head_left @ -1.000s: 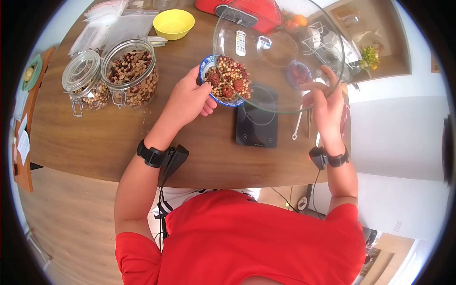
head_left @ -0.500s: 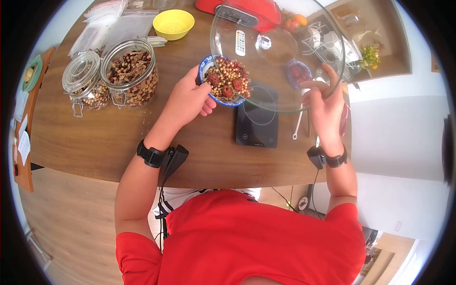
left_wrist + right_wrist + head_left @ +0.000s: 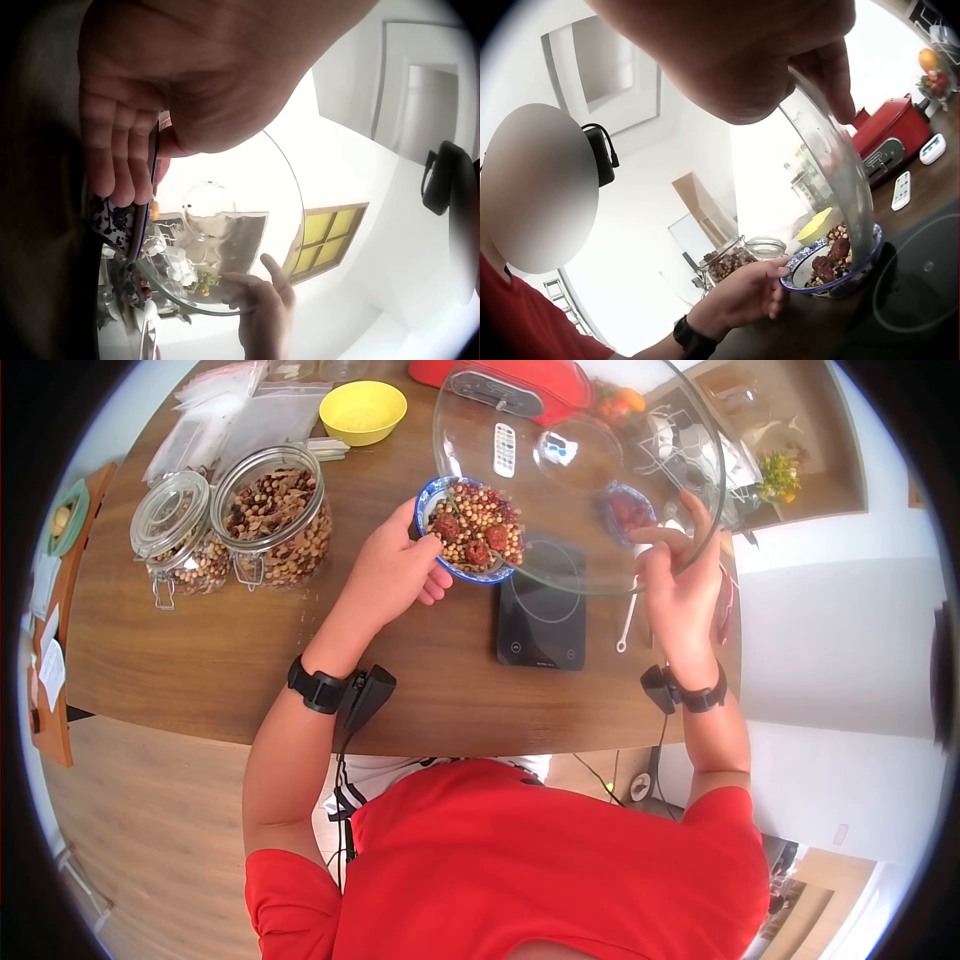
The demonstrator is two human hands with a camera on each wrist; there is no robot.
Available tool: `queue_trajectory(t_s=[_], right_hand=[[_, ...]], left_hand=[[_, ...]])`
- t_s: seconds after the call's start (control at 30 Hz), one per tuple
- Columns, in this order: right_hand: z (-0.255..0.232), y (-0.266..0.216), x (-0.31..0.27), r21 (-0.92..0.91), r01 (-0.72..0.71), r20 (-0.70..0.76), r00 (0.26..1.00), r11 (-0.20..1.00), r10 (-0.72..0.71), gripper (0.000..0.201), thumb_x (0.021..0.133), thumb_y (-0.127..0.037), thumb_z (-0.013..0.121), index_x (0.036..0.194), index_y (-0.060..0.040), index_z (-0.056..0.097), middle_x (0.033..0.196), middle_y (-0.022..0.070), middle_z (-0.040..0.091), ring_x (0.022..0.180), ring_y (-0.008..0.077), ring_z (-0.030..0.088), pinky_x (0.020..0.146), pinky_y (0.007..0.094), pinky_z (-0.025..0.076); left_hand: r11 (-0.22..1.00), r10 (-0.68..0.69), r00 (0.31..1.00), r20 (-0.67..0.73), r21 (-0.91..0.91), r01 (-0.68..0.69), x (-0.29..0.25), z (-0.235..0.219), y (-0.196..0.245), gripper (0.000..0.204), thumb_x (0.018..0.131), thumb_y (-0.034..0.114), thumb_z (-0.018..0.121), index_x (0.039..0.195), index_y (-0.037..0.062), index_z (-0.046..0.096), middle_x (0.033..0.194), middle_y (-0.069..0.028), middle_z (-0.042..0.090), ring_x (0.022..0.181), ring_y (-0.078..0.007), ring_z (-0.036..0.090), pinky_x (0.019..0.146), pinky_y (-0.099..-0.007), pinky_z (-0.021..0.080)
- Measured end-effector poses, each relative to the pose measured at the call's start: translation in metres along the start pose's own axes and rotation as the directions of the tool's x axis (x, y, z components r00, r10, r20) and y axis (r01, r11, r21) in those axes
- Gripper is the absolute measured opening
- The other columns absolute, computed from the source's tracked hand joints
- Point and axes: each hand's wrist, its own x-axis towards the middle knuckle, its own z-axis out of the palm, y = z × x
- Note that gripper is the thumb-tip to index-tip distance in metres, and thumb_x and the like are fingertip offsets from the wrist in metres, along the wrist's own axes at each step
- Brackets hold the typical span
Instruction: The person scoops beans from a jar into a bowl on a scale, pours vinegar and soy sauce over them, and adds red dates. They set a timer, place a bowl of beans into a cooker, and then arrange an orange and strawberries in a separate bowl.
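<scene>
– Because the glass bowl is so broad, I'd expect real weight in it, wouldn't you?

– Yes, and stiff, slick and breakable too. The right hand has its edge pinched on one side, with a finger spread away. I'd take it lower down the wall, or support the far side as well. It's up above the desk, partly over the black device.

– And the patterned bowl?

– Smaller, rigid, probably ceramic, so likely to chip if knocked by the glass. The left hand pinches its side, thumb at the rim and fingers outside. That's a sensible hold, though a palm underneath would steady it. It sits just left of the black device as the head view has it.

– What about the contents?

– The red wrinkled fruits look fairly light and soft, easy to lift singly. The beans are smaller and hard, I'd guess, and would roll over the rim if it dipped.

– Does any view add something?

– The right wrist view catches the glass nearly edge-on, steeply tilted beside the fruits; the head view hardly gives that slope. Smaller still, the left wrist view has the fingertips against the blue outer pattern, where the head view mostly hides them, but it doesn't show the fruits clearly.
</scene>
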Motion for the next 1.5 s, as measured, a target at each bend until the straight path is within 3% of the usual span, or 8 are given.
queue_trajectory(t_s=[0.3,0.6,0.97,1.0,1.07,1.2,1.37,1.5], right_hand=[[0.002,0.003,0.001,-0.087,0.093,-0.023,0.995,0.992,-0.096,0.054,0.09,0.007,0.053,0.143,0.0071,0.041,0.089,0.0086,0.074,0.069,0.0099,0.066,0.067,0.0257,0.055],[0.003,-0.006,-0.006,-0.203,0.194,-0.02,0.979,0.96,-0.202,0.058,0.088,0.006,0.056,0.144,0.0078,0.04,0.093,0.0099,0.074,0.082,0.0217,0.07,0.07,0.0286,0.055],[0.01,-0.009,-0.012,-0.278,0.409,-0.015,0.903,0.869,-0.43,0.066,0.082,0.011,0.058,0.145,0.0094,0.037,0.089,0.014,0.073,0.063,0.024,0.068,0.06,0.032,0.055],[0.01,-0.013,-0.013,-0.277,0.409,-0.014,0.903,0.869,-0.429,0.066,0.082,0.011,0.058,0.145,0.0094,0.037,0.089,0.014,0.073,0.063,0.024,0.068,0.06,0.032,0.055],[0.007,-0.02,-0.017,-0.283,0.303,0.026,0.951,0.91,-0.309,0.057,0.092,0.008,0.053,0.147,0.0079,0.038,0.103,0.015,0.075,0.088,0.0154,0.073,0.077,0.0262,0.056],[0.007,-0.017,-0.014,-0.282,0.328,0.015,0.941,0.902,-0.337,0.057,0.093,0.008,0.055,0.147,0.0072,0.038,0.102,0.0141,0.075,0.086,0.0158,0.073,0.077,0.0262,0.056],[0.006,-0.02,-0.015,-0.27,0.236,0.034,0.971,0.934,-0.235,0.056,0.095,0.006,0.057,0.147,0.0068,0.038,0.103,0.0124,0.075,0.09,0.0162,0.073,0.079,0.0265,0.057],[0.01,-0.016,-0.01,-0.269,0.284,0.03,0.958,0.92,-0.287,0.054,0.096,0.006,0.056,0.147,0.007,0.038,0.102,0.0125,0.074,0.093,0.0164,0.072,0.081,0.0269,0.056]], left_hand=[[1.0,-0.01,1.0,0.01,0.012,0.009,0.001,-0.001,0.0,0.055,0.1,0.009,0.047,0.154,0.0106,0.04,0.079,-0.0107,0.068,0.062,-0.0144,0.066,0.055,-0.0278,0.056],[1.0,-0.007,1.0,0.004,-0.01,0.007,0.003,-0.001,-0.004,0.055,0.1,0.01,0.047,0.154,0.0099,0.041,0.079,-0.0109,0.068,0.062,-0.0148,0.066,0.055,-0.0282,0.056],[0.999,-0.011,1.0,-0.013,-0.041,0.011,0.004,0.001,-0.006,0.055,0.098,0.01,0.048,0.153,0.0087,0.042,0.079,-0.0114,0.067,0.063,-0.0152,0.066,0.055,-0.0286,0.056],[0.999,-0.012,1.0,-0.015,-0.041,0.012,0.004,0.001,-0.006,0.055,0.098,0.01,0.048,0.153,0.0086,0.042,0.079,-0.0114,0.067,0.062,-0.0152,0.066,0.055,-0.0286,0.056],[0.999,-0.014,1.0,-0.018,-0.041,0.013,0.004,0.001,-0.005,0.055,0.098,0.01,0.048,0.153,0.0084,0.042,0.079,-0.0115,0.067,0.062,-0.0152,0.066,0.055,-0.0286,0.056],[0.999,-0.015,1.0,-0.016,-0.05,0.014,0.003,0.001,-0.005,0.055,0.098,0.01,0.048,0.152,0.0078,0.042,0.079,-0.0116,0.067,0.062,-0.0154,0.066,0.054,-0.0286,0.056],[0.999,-0.019,1.0,-0.024,-0.048,0.018,0.006,0.003,-0.007,0.055,0.098,0.01,0.048,0.153,0.0077,0.042,0.079,-0.012,0.067,0.062,-0.0156,0.066,0.054,-0.0287,0.056],[0.998,-0.016,0.999,-0.028,-0.064,0.014,0.007,0.003,-0.01,0.056,0.098,0.01,0.048,0.153,0.0074,0.041,0.079,-0.0123,0.068,0.062,-0.0158,0.066,0.054,-0.0288,0.056]])
